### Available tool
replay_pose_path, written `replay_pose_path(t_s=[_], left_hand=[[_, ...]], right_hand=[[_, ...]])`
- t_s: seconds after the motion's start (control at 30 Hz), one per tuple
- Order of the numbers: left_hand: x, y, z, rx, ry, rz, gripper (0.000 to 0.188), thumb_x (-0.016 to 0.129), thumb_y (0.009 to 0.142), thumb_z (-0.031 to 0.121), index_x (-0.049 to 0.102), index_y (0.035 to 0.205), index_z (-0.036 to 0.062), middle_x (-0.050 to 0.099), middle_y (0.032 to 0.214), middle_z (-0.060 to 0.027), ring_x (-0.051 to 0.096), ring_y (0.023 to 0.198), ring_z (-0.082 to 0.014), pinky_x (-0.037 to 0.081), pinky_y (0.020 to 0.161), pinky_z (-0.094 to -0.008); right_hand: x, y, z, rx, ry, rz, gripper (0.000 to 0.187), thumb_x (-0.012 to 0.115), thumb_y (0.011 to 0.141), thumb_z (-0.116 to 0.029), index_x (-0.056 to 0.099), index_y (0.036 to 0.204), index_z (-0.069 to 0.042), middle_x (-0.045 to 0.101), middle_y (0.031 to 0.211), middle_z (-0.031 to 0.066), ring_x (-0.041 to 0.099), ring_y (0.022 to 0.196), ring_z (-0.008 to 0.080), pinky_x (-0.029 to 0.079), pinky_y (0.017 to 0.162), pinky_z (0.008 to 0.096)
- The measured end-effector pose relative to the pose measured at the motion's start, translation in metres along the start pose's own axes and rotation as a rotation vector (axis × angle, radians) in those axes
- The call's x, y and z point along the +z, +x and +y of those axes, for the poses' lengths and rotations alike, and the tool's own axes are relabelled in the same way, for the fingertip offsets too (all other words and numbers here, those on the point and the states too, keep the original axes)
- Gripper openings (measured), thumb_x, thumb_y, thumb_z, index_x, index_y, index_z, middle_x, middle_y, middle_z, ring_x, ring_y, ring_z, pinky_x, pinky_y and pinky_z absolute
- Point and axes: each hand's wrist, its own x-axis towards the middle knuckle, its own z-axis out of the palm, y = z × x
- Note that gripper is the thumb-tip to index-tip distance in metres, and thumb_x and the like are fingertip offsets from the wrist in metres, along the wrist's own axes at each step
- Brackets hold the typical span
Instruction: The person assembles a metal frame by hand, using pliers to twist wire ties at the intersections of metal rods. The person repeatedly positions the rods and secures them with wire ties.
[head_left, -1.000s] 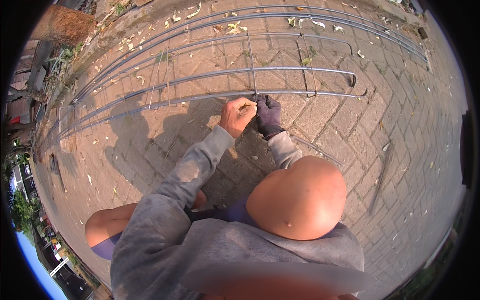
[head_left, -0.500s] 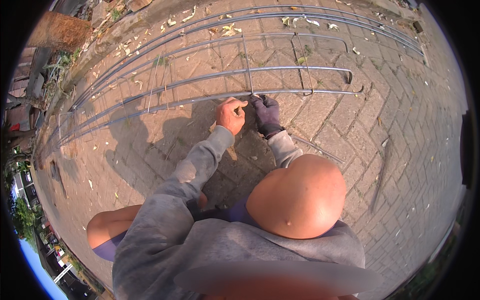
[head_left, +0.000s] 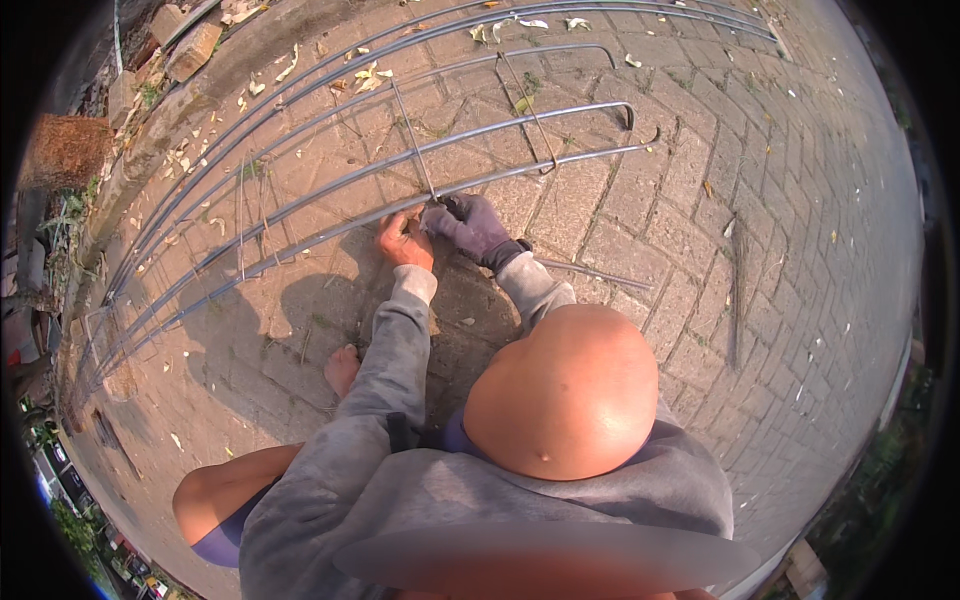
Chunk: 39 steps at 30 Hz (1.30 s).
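Head view, looking down: left hand, bare, and right hand, in a dark glove, meet at the nearest rebar where a thin crossbar crosses it. Both hands are curled closed at that joint. Left fingers appear to pinch something small there; it is too small to identify. Right hand appears to grip at the crossbar's lower end; whether it holds a tool cannot be told.

Rebar lies flat on the brick paving, one of several long parallel bars running from lower left to upper right, just beyond the person's knees. Bars are grey, slender and round; two end in hooks at the right. A second crossbar spans them farther right. Dry leaves lie scattered among the far bars.

Handling, as judged: bars are stiff steel, heavy along their full length and not fragile. Surface is probably rough, hence good grip. Best hold is close beside the joint, where the bars are steadied against each other.
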Motion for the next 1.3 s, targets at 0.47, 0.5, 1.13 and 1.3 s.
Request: replay_pose_path(t_s=[0.47,0.5,1.13,1.3], left_hand=[[0.016,0.016,0.025,-0.443,-0.624,-0.138,0.046,0.066,0.085,-0.013,0.069,0.129,0.0015,0.074,0.109,-0.0128,0.069,0.094,-0.0195,0.056,0.082,-0.0310],[0.016,0.019,0.027,-0.459,-0.727,-0.165,0.053,0.064,0.086,-0.013,0.063,0.137,0.0021,0.074,0.115,-0.0143,0.069,0.101,-0.0200,0.056,0.086,-0.0310],[-0.022,0.052,0.088,0.331,0.592,-0.054,0.016,0.070,0.086,0.017,0.075,0.088,0.0030,0.073,0.091,-0.0164,0.064,0.087,-0.0395,0.050,0.084,-0.0476],[-0.003,0.120,0.059,-0.269,0.473,-0.902,0.027,0.079,0.083,0.027,0.081,0.098,0.0046,0.078,0.087,-0.0117,0.068,0.078,-0.0192,0.051,0.078,-0.0339]], right_hand=[[0.024,-0.009,-0.020,-0.052,-0.102,0.298,0.035,0.073,0.096,-0.034,0.077,0.097,0.000,0.075,0.077,0.0120,0.066,0.070,0.0109,0.054,0.067,0.0324],[0.025,-0.009,-0.018,-0.073,-0.130,0.313,0.035,0.072,0.096,-0.035,0.077,0.096,0.000,0.075,0.076,0.0134,0.067,0.069,0.0115,0.054,0.067,0.0328],[0.027,-0.004,-0.020,0.082,-0.392,0.344,0.045,0.067,0.092,-0.050,0.078,0.093,-0.006,0.072,0.080,0.0213,0.071,0.078,0.0418,0.054,0.070,0.0467],[0.025,-0.005,-0.022,0.104,-0.396,0.287,0.043,0.066,0.093,-0.050,0.077,0.094,-0.008,0.072,0.084,0.0222,0.070,0.081,0.0430,0.054,0.071,0.0493]])
